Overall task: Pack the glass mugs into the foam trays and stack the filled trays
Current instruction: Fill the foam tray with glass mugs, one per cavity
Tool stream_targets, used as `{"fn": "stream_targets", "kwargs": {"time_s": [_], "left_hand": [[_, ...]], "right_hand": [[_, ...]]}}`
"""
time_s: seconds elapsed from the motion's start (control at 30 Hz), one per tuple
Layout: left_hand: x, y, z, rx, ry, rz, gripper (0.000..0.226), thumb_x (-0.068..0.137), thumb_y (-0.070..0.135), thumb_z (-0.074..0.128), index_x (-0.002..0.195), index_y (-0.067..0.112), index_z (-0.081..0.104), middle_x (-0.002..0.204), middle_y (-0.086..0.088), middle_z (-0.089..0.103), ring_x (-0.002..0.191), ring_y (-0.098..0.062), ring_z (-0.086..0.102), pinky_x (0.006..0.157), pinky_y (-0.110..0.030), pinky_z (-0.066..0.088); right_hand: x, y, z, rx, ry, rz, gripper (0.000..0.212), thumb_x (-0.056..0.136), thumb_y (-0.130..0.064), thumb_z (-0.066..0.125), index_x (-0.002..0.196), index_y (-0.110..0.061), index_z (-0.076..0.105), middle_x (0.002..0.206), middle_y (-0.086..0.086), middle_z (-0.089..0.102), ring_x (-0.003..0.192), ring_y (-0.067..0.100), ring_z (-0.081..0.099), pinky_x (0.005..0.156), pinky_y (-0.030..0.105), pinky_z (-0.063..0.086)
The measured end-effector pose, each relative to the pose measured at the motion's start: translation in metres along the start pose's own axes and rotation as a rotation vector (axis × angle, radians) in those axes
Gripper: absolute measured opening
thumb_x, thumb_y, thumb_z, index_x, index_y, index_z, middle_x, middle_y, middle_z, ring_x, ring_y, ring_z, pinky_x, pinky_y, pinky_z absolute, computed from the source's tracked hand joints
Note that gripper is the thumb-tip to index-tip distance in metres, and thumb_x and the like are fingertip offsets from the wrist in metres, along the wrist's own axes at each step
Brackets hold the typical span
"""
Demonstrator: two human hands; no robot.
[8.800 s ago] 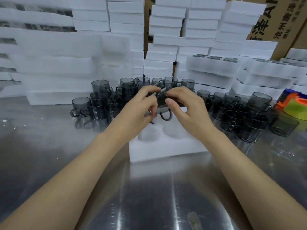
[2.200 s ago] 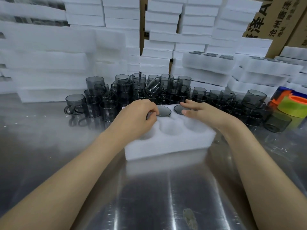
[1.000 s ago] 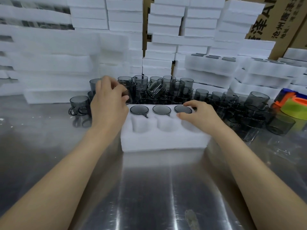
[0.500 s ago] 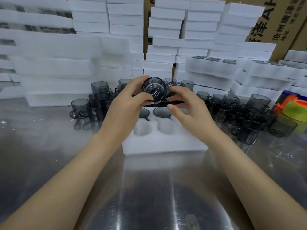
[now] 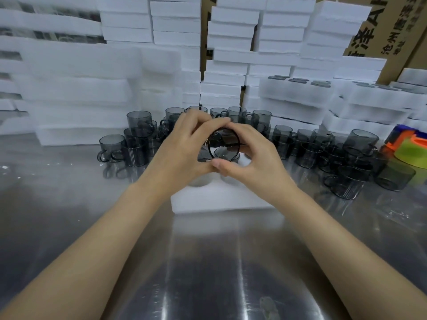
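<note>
A smoky grey glass mug (image 5: 223,144) hangs above the white foam tray (image 5: 221,199), its round mouth facing me. My left hand (image 5: 182,153) and my right hand (image 5: 251,158) both grip it, fingers curled round its rim from either side, thumbs meeting under it. The tray lies on the steel table right below my hands, which hide most of its pockets and whatever sits in them. Several loose grey mugs (image 5: 136,139) stand behind the tray on the left, and more mugs (image 5: 346,155) crowd the right.
Stacks of white foam trays (image 5: 233,49) wall off the back of the steel table (image 5: 208,262). Filled trays (image 5: 300,88) sit at the back right. A green and orange tape dispenser (image 5: 413,148) lies at the right edge. Cardboard boxes (image 5: 381,26) stand behind.
Both hands have lowered the mug a little toward the tray and closed tighter round it; its mouth has turned to face me.
</note>
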State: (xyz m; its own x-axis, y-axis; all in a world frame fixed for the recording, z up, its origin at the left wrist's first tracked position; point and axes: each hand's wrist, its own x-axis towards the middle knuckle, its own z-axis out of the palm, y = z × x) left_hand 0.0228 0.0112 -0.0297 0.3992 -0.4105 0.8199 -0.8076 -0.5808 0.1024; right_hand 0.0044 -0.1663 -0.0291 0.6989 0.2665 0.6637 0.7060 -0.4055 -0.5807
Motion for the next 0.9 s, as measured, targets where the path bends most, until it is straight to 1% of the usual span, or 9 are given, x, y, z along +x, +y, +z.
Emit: {"fn": "stream_targets", "kwargs": {"time_s": [0.1, 0.2, 0.27, 0.37, 0.47, 0.53, 0.67, 0.83, 0.9], "left_hand": [[-0.003, -0.005, 0.0, -0.151, 0.019, -0.114, 0.069, 0.072, 0.053, 0.068, 0.133, 0.03, 0.045, 0.112, 0.011, 0.036, 0.109, -0.017, 0.046, 0.097, -0.03, 0.043], [-0.002, -0.003, 0.0, -0.319, 0.099, -0.209, 0.064, 0.085, 0.068, 0.039, 0.125, 0.021, 0.053, 0.111, 0.004, 0.04, 0.104, -0.007, 0.046, 0.094, -0.019, 0.04], [0.0, -0.004, -0.002, -0.375, 0.171, -0.281, 0.053, 0.092, 0.061, 0.034, 0.113, 0.019, 0.058, 0.108, 0.003, 0.048, 0.097, -0.004, 0.052, 0.087, -0.019, 0.043], [0.004, -0.005, -0.008, -0.52, 0.22, -0.421, 0.019, 0.095, 0.043, 0.049, 0.105, 0.03, 0.057, 0.096, 0.01, 0.062, 0.084, -0.002, 0.059, 0.077, -0.023, 0.047], [0.002, -0.01, -0.012, -0.447, 0.219, -0.473, 0.018, 0.097, 0.038, 0.049, 0.096, 0.026, 0.063, 0.078, 0.017, 0.064, 0.071, 0.003, 0.056, 0.069, -0.019, 0.044], [0.0, -0.012, -0.012, -0.379, 0.187, -0.508, 0.031, 0.098, 0.039, 0.046, 0.082, 0.023, 0.067, 0.066, 0.015, 0.062, 0.062, -0.001, 0.052, 0.061, -0.02, 0.04], [-0.003, -0.017, -0.012, -0.326, 0.031, -0.589, 0.039, 0.095, 0.04, 0.054, 0.072, 0.011, 0.067, 0.071, -0.021, 0.061, 0.066, -0.029, 0.052, 0.064, -0.034, 0.04], [-0.005, -0.023, -0.018, -0.294, -0.205, -0.679, 0.045, 0.092, 0.039, 0.058, 0.072, -0.001, 0.066, 0.062, -0.024, 0.042, 0.057, -0.014, 0.033, 0.058, -0.028, 0.027], [-0.005, -0.024, -0.018, -0.289, -0.213, -0.686, 0.041, 0.09, 0.041, 0.06, 0.072, 0.005, 0.07, 0.06, -0.021, 0.041, 0.056, -0.013, 0.033, 0.056, -0.026, 0.028]], "right_hand": [[-0.001, -0.005, 0.002, 0.109, 0.049, 0.018, 0.06, 0.076, -0.018, 0.077, 0.13, -0.015, 0.051, 0.119, -0.007, 0.06, 0.11, 0.009, 0.06, 0.095, 0.029, 0.048], [-0.003, -0.008, 0.005, 0.198, 0.092, 0.018, 0.055, 0.077, -0.018, 0.075, 0.126, -0.019, 0.05, 0.116, -0.013, 0.062, 0.103, 0.005, 0.063, 0.088, 0.018, 0.048], [-0.004, -0.009, 0.009, 0.207, 0.081, 0.012, 0.051, 0.076, -0.018, 0.074, 0.122, -0.021, 0.051, 0.114, -0.009, 0.063, 0.101, 0.007, 0.064, 0.088, 0.021, 0.05], [-0.006, -0.008, 0.015, 0.169, 0.047, -0.024, 0.037, 0.076, -0.018, 0.075, 0.11, -0.019, 0.06, 0.113, -0.004, 0.063, 0.099, 0.011, 0.064, 0.087, 0.03, 0.053], [-0.01, -0.005, 0.023, 0.058, 0.008, -0.086, 0.017, 0.077, -0.021, 0.076, 0.083, -0.009, 0.067, 0.108, -0.006, 0.061, 0.106, -0.001, 0.057, 0.091, 0.022, 0.046], [-0.011, -0.005, 0.027, 0.012, -0.012, -0.099, 0.022, 0.077, -0.025, 0.077, 0.074, -0.006, 0.066, 0.109, -0.009, 0.06, 0.11, -0.006, 0.053, 0.095, 0.014, 0.039], [-0.012, -0.005, 0.029, -0.034, -0.057, -0.103, 0.022, 0.08, -0.024, 0.076, 0.073, -0.006, 0.064, 0.109, -0.01, 0.06, 0.11, 0.007, 0.057, 0.095, 0.017, 0.04], [-0.012, -0.003, 0.028, -0.061, -0.094, -0.05, 0.02, 0.081, -0.03, 0.074, 0.076, -0.014, 0.063, 0.109, -0.006, 0.066, 0.117, 0.002, 0.054, 0.095, 0.013, 0.038], [-0.012, -0.003, 0.028, -0.074, -0.117, -0.031, 0.019, 0.081, -0.033, 0.073, 0.076, -0.02, 0.061, 0.107, -0.01, 0.065, 0.12, 0.0, 0.052, 0.095, 0.014, 0.038]]}}
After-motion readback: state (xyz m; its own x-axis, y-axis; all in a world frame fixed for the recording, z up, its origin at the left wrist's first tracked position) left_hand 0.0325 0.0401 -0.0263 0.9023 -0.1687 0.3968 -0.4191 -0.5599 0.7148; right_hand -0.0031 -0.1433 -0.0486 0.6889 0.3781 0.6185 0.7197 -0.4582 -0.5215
